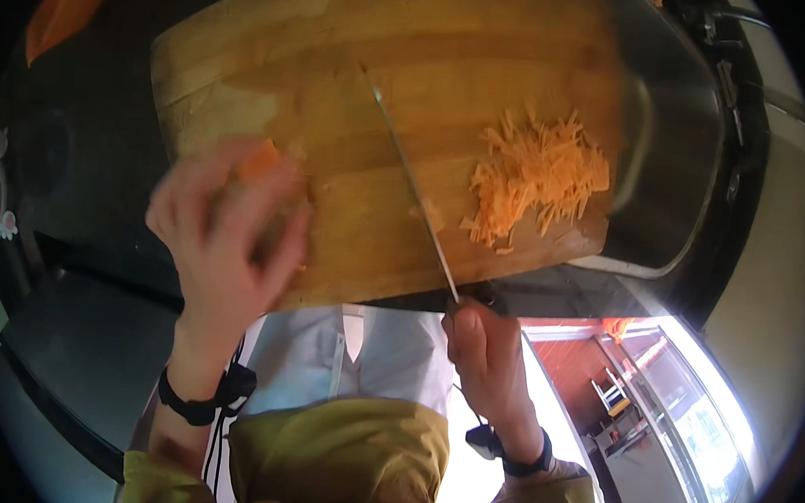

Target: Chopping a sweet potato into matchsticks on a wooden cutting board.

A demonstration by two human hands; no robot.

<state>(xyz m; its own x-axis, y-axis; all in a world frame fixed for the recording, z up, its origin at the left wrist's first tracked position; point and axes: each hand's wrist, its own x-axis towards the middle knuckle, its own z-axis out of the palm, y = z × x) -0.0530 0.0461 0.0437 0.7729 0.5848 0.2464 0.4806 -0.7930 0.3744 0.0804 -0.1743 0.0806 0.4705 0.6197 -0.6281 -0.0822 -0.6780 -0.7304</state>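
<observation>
A large wooden cutting board (pixel 359 55) fills the upper middle of the view. My left hand (pixel 229 232) rests on its near left part, fingers curled over a blurred orange carrot piece (pixel 262 160). My right hand (pixel 488 358) grips the handle of a knife (pixel 411 183). The thin blade lies edge-on across the board, tip pointing away toward the upper left. To the right of the blade sits a heap of carrot cut into thin orange strips (pixel 536 172).
A metal tray or pan (pixel 676 148) lies under the board's right end. A dark counter (pixel 77 149) runs along the left. An orange object (pixel 63 0) shows at the top left. Both wrists wear black bands.
</observation>
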